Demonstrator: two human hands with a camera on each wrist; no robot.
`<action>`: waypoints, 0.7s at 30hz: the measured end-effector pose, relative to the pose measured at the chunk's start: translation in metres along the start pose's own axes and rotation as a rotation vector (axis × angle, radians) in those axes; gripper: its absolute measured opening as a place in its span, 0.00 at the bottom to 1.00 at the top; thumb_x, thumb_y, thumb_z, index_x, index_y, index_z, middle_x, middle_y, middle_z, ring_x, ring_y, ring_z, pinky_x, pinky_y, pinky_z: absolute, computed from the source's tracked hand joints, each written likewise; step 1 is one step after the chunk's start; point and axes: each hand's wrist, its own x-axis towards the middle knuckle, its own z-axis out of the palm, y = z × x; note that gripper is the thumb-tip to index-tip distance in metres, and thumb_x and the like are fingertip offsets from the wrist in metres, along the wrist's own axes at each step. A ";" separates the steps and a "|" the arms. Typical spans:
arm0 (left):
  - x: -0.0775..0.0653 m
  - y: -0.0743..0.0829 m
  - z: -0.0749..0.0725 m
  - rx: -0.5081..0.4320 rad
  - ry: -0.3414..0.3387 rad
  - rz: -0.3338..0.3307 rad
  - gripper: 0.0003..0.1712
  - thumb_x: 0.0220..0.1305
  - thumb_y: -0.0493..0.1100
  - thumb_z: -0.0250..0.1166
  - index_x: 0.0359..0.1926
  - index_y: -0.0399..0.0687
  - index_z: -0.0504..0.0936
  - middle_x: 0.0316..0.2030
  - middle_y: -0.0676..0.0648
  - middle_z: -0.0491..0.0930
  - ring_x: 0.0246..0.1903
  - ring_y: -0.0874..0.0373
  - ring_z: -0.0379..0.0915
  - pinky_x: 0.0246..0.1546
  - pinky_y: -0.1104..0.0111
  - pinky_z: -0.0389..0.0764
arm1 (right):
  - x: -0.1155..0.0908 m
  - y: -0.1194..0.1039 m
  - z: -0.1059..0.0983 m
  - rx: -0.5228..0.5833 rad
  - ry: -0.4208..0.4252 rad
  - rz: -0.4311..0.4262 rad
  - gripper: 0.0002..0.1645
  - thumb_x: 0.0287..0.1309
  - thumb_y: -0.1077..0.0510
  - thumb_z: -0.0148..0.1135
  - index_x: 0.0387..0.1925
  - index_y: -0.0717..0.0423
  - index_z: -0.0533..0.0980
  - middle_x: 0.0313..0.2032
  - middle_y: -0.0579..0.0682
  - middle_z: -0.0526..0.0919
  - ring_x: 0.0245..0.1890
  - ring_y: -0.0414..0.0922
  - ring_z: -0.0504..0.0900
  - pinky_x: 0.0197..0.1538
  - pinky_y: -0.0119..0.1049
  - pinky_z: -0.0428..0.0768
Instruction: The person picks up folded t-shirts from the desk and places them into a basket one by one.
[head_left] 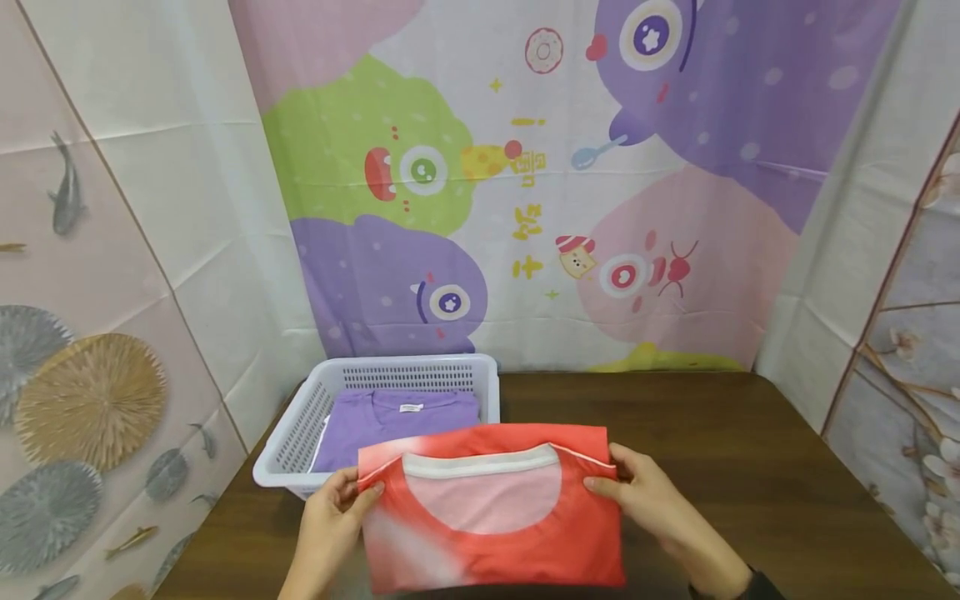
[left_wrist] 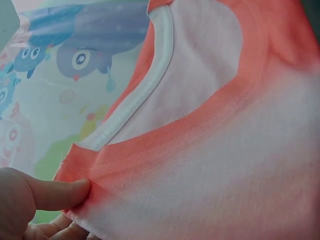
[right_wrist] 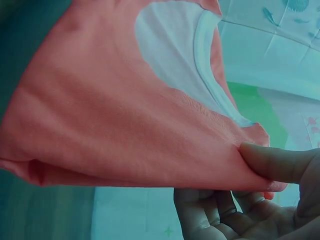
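A folded red and white T-shirt [head_left: 525, 550] is held up between both hands, its round neckline with a white inner band facing the head camera. At its left upper edge my left hand [head_left: 333, 508] pinches the cloth, thumb in front and fingers behind. My right hand [head_left: 645, 492] pinches the opposite upper edge the same way. In the left wrist view the left thumb [left_wrist: 65, 194] presses on the shoulder beside the collar. The right wrist view has the right thumb [right_wrist: 275, 162] on the red cloth, with the other fingers beneath it.
A white perforated basket [head_left: 292, 446] stands at the left of the dark wooden table [head_left: 720, 467], behind the shirt. In it lies a folded purple T-shirt [head_left: 367, 421], partly covered by the red one in this view. Printed curtains [head_left: 525, 325] enclose the table.
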 end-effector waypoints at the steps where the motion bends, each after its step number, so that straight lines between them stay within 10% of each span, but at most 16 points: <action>1: 0.001 0.001 -0.002 0.011 0.006 0.008 0.18 0.62 0.34 0.62 0.51 0.28 0.75 0.40 0.35 0.86 0.28 0.77 0.74 0.33 0.78 0.76 | 0.002 -0.002 0.001 -0.001 0.002 0.000 0.25 0.58 0.62 0.61 0.54 0.71 0.69 0.36 0.52 0.83 0.31 0.36 0.81 0.36 0.32 0.80; 21: 0.034 0.024 -0.042 0.083 0.112 0.057 0.18 0.65 0.36 0.60 0.54 0.30 0.74 0.46 0.32 0.83 0.31 0.83 0.72 0.35 0.87 0.75 | 0.041 -0.041 0.034 -0.070 0.200 -0.034 0.10 0.53 0.68 0.63 0.37 0.69 0.74 0.26 0.50 0.82 0.24 0.38 0.75 0.29 0.31 0.74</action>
